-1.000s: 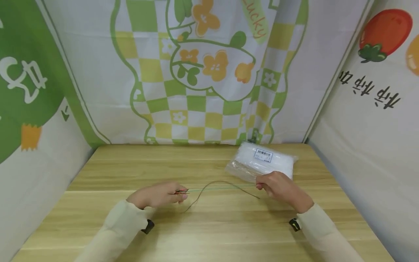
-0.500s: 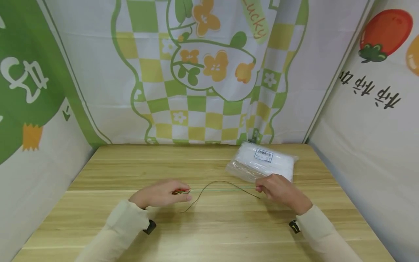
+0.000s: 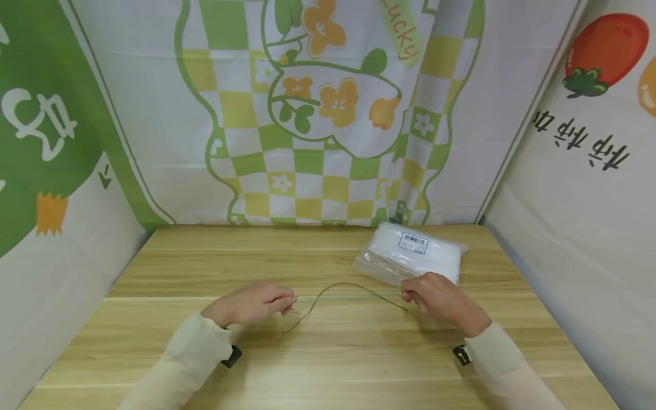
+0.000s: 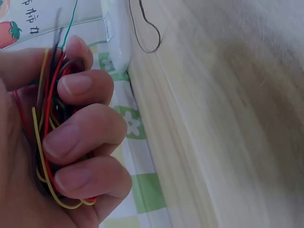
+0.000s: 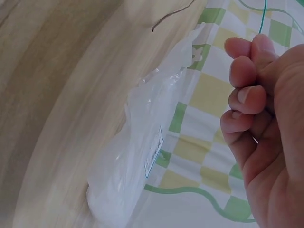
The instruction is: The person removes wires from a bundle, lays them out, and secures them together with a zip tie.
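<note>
My left hand grips a loose bundle of thin coloured wires, red, yellow and dark ones, with fingers curled round it. A green wire runs from that bundle across to my right hand, almost straight. Thumb and index finger of the right hand pinch the green wire's far end, and its other fingers are curled with nothing in them. Under the green wire a single brown wire lies on the table in a wavy curve.
Behind my right hand a clear plastic bag with white contents and a barcode label lies on the wooden table. Printed cloth walls enclose the back and both sides.
The left thumb and fingers have shifted on the bundle, so less of it shows from above. The right hand dipped slightly, then held still. The brown wire has stayed put.
</note>
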Tool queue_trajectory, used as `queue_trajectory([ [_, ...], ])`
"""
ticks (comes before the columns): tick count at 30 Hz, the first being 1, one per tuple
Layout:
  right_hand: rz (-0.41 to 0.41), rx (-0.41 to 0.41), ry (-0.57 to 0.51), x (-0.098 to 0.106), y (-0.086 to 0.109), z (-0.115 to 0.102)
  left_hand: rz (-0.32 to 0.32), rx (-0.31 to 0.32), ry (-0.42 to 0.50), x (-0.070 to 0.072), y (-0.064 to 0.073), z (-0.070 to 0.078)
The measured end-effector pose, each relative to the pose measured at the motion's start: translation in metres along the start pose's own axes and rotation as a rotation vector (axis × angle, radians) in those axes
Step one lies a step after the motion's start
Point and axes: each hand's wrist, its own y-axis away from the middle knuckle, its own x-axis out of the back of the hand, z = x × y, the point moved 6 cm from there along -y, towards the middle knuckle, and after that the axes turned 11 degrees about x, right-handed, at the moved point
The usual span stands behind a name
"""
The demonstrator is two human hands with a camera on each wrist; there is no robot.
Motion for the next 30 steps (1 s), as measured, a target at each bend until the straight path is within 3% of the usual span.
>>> queue_trajectory([
  [6,0.071,0.053,0.01,0.003,0.001,0.0,-0.045,-0.116,-0.036,0.0,0.002,0.004],
  [10,0.117,0.091,0.03,0.005,0.002,0.001,-0.079,-0.15,-0.008,0.002,0.004,0.006],
  [23,0.105,0.016,0.01,0.009,0.011,0.004,-0.063,-0.135,-0.003,0.004,0.009,0.005],
  [30,0.097,-0.012,-0.022,0.008,0.018,0.009,-0.09,-0.154,0.033,0.003,0.009,0.007],
])
